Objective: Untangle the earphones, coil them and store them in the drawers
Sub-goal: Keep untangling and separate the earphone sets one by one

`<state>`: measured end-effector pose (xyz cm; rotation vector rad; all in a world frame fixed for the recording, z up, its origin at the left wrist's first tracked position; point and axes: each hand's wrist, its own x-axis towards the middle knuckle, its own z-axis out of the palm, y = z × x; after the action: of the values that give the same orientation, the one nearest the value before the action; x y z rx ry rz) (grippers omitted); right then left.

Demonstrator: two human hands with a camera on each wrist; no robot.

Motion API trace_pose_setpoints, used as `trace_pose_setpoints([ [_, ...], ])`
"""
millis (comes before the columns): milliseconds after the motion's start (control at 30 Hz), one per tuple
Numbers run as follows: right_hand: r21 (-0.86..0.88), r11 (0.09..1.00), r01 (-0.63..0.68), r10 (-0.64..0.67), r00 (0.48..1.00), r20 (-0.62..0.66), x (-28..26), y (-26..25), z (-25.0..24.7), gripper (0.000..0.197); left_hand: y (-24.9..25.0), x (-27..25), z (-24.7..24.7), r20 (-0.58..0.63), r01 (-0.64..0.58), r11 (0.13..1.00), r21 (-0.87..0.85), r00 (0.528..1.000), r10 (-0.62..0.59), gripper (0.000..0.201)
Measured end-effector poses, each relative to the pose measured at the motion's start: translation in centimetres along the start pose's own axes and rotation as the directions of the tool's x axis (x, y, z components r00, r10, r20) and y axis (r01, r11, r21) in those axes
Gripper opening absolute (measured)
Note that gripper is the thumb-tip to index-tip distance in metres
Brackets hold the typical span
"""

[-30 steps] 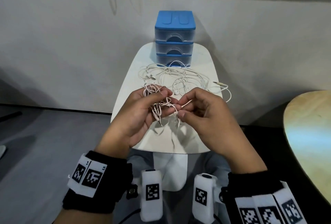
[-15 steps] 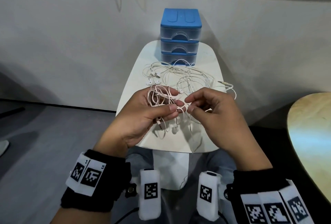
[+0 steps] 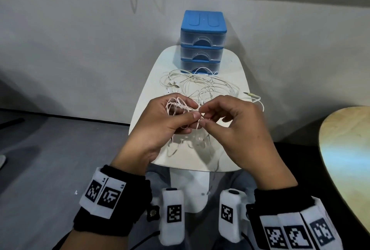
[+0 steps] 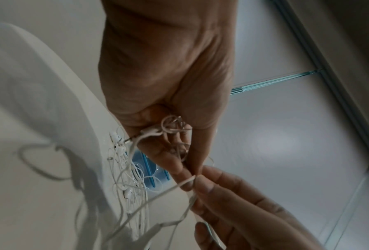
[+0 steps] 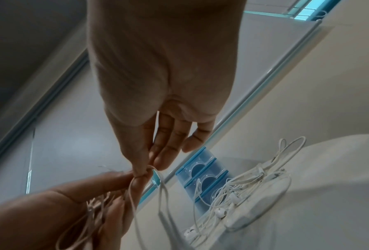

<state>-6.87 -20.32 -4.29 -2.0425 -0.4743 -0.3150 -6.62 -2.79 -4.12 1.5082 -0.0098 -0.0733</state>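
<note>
Over the near half of the white table (image 3: 152, 81), my left hand (image 3: 170, 121) grips a coil of pinkish-white earphone cable (image 3: 177, 106), its loops bunched against the fingers (image 4: 175, 125). My right hand (image 3: 226, 121) pinches a loose strand of that cable (image 5: 145, 170) between thumb and forefinger, right beside the left thumb. More strands hang from both hands down to the table. Behind the hands lies a tangle of white earphones (image 3: 202, 85) (image 5: 239, 191), its jack plug (image 3: 250, 94) out to the right. A blue drawer unit (image 3: 203, 41) with three shut drawers stands at the table's far end.
A grey wall rises behind the small table. A round wooden table (image 3: 348, 153) stands to the right. Dark floor lies to the left and below. The person's knees show under the table's near edge.
The hands and the held cable have stayed together over the near half of the table. The right fingers have shifted their pinch along the loose strand, close to the left thumb.
</note>
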Motion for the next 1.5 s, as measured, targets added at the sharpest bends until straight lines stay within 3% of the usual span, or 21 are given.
trace_pose_setpoints([
  [300,-0.174,0.984,0.042,-0.062,0.991,-0.114,0.3,0.2,0.3,0.007,-0.2,-0.4,0.4,0.011,-0.02,1.0,0.024,1.0,0.02,0.019],
  [633,-0.137,0.986,0.092,-0.085,0.995,0.057,1.3,-1.0,0.2,0.007,0.8,-0.5,-0.8,-0.017,-0.118,0.984,0.131,0.992,0.122,0.025],
  [867,-0.217,0.955,0.203,-0.203,0.979,0.023,2.4,-1.6,0.0,0.004,0.8,-0.6,-0.3,-0.105,-0.192,0.979,0.067,0.974,0.199,0.031],
  [1033,-0.127,0.988,0.084,-0.078,0.996,0.053,2.6,-2.2,-0.6,0.006,1.2,-0.9,-0.1,-0.032,-0.223,0.974,0.046,0.974,0.224,0.037],
  [1267,-0.291,0.947,0.137,-0.105,0.987,0.124,2.5,-2.6,-1.0,0.007,1.1,-1.1,0.1,-0.019,-0.206,0.971,0.124,0.978,0.21,0.036],
  [1367,-0.174,0.981,0.09,-0.069,0.99,0.123,2.5,-2.9,-1.0,0.01,1.0,-0.6,0.2,-0.012,-0.148,0.984,0.096,0.989,0.15,0.041],
  [1467,-0.146,0.989,0.016,0.006,0.989,0.15,2.9,-3.9,-1.5,0.019,1.7,0.4,0.3,0.09,-0.115,0.974,0.196,0.991,0.099,0.019],
  [1500,-0.13,0.991,-0.008,0.028,0.987,0.156,3.1,-4.4,-1.9,0.023,1.9,0.9,0.2,0.117,-0.118,0.955,0.271,0.989,0.089,0.02],
])
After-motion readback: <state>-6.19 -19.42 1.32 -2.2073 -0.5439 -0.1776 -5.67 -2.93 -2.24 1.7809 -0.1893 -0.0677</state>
